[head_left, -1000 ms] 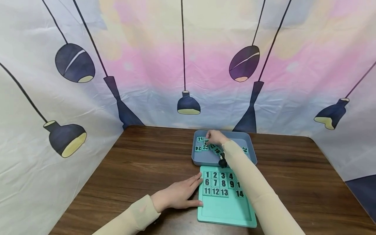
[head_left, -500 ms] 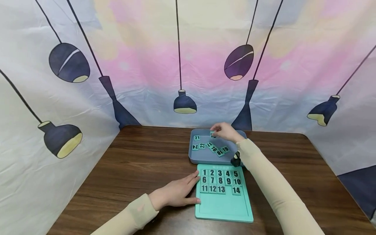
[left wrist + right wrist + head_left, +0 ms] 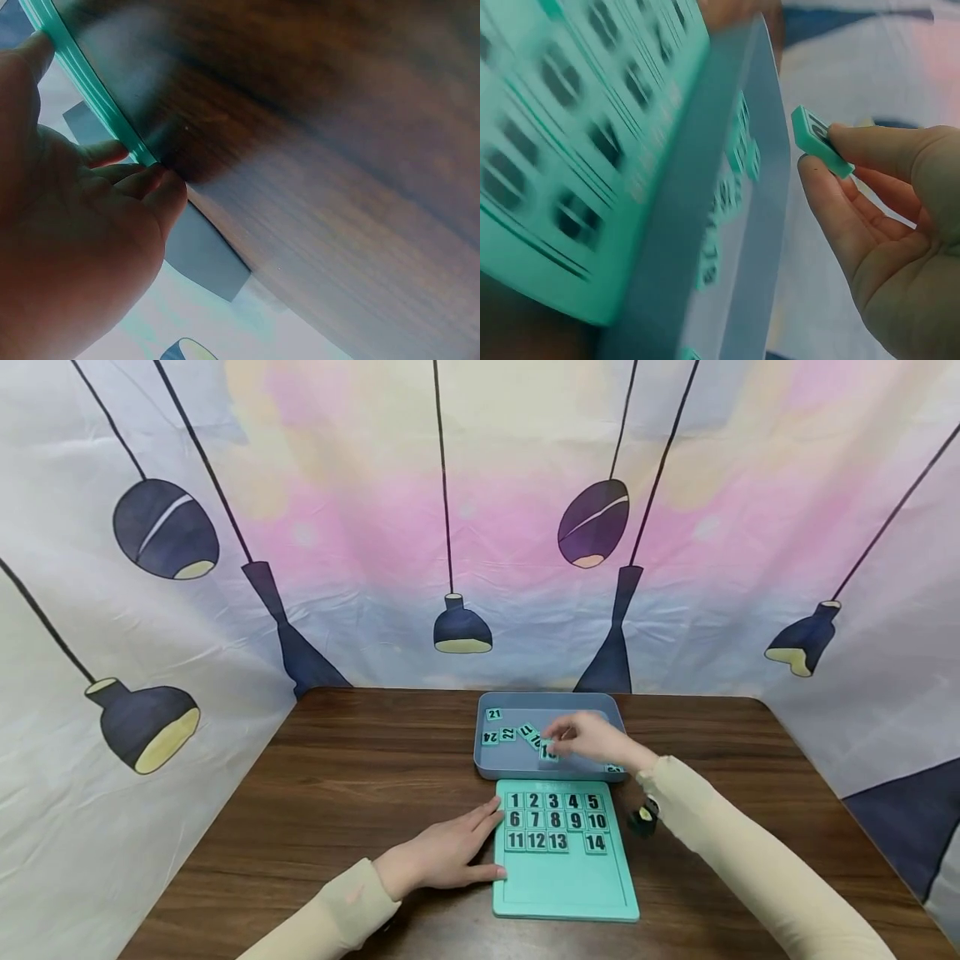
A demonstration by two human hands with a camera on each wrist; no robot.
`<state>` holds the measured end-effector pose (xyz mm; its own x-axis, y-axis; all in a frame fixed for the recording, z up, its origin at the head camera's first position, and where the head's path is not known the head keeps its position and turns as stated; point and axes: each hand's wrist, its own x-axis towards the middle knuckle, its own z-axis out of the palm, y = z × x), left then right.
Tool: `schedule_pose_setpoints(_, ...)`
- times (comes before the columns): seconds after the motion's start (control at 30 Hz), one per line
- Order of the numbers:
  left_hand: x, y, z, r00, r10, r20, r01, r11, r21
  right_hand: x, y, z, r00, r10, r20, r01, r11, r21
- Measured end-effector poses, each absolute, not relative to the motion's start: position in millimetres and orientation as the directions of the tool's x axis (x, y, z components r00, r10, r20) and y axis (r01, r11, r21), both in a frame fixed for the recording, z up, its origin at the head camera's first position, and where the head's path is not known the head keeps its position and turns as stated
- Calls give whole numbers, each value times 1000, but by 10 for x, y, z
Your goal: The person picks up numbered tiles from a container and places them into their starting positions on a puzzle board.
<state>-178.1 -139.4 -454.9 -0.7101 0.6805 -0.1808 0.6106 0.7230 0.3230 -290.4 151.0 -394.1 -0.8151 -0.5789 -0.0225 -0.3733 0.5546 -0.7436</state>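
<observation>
My right hand (image 3: pixel 596 739) is above the blue-grey tray (image 3: pixel 517 768), pinching a green number tile (image 3: pixel 548 753) between thumb and fingertips. In the right wrist view the tile (image 3: pixel 821 139) is held by its edges, its number partly covered. My left hand (image 3: pixel 442 852) rests on the table with straight fingers touching the left edge of the mint-green board (image 3: pixel 566 889). In the left wrist view fingertips (image 3: pixel 112 152) meet the board's rim (image 3: pixel 97 94). Tiles 1 to 13 lie in rows on the board, and tile 14 (image 3: pixel 596 842) sits further right, with a gap after 13.
Several loose tiles lie in the tray, among them 21 (image 3: pixel 493 714), 24 (image 3: pixel 490 738) and 22 (image 3: pixel 507 735). Another tile (image 3: pixel 613 768) is at the tray's right front corner. The tray stands directly behind the board on the brown wooden table (image 3: pixel 337 777). A patterned cloth hangs behind.
My right hand has lifted a tile from the group in the tray and brought it towards the tray's front. The left hand stays at the board's edge. The head view has shifted slightly.
</observation>
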Motion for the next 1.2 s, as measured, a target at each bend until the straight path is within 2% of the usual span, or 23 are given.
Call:
schedule_pose_setpoints(0.33,-1820,-1417,-4581,-706,687,-172,622,718,313,-2213,1470,-4149,-729,-683,-43,-430,506,-748)
schedule_pose_setpoints(0.67,-1797,-1415,-4577,-707,683,-182,610,720,331,-1878,1353,-4406,-658,-753,0,-555,486,-675)
schedule_pose_setpoints(0.9,-1789,-1419,-4572,-701,689,-182,611,713,343,-1782,1292,-4535,-676,-734,70,-616,511,-599)
schedule_pose_setpoints(1.07,-1785,-1424,-4567,-703,689,-179,613,713,340,-1731,1278,-4537,-692,-720,59,-608,536,-586)
schedule_pose_setpoints(1.2,-1786,-1425,-4561,-703,688,-179,613,714,339,-1691,1297,-4526,-674,-737,48,-617,525,-586)
